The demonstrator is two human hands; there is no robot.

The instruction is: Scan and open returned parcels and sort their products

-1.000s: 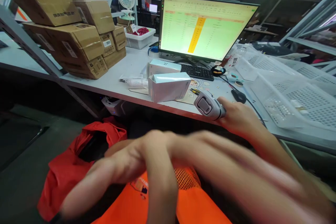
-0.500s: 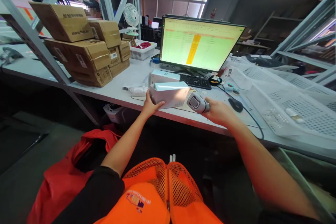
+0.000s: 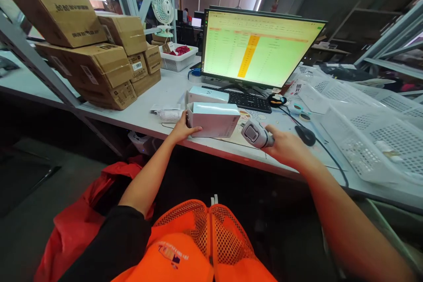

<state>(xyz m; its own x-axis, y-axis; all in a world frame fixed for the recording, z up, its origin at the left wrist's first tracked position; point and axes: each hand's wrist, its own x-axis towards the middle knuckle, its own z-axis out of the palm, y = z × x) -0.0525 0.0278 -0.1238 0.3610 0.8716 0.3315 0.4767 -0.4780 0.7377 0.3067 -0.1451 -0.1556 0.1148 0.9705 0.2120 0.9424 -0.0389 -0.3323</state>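
My left hand (image 3: 183, 129) grips the left end of a white box (image 3: 213, 124), thumb along its near face and fingers behind it. The box rests at the front of the desk, with small print near its right end. My right hand (image 3: 284, 144) is wrapped round the handle of a grey and white barcode scanner (image 3: 257, 134), its head pointing left beside the box. Behind the held box lies a second white box (image 3: 207, 94). A clear plastic packet (image 3: 169, 115) lies to the left of my left hand.
A lit monitor (image 3: 257, 48) stands behind a black keyboard (image 3: 249, 102). To the right are a black mouse (image 3: 305, 135) with its cable and white perforated baskets (image 3: 373, 141). Cardboard boxes (image 3: 99, 61) are stacked at left, near a small fan (image 3: 163, 7) and a white basket (image 3: 178, 61).
The white box has come down slightly and the bright patch on its right end is gone. The scanner has moved a little right, away from it. The camera view has shifted somewhat.
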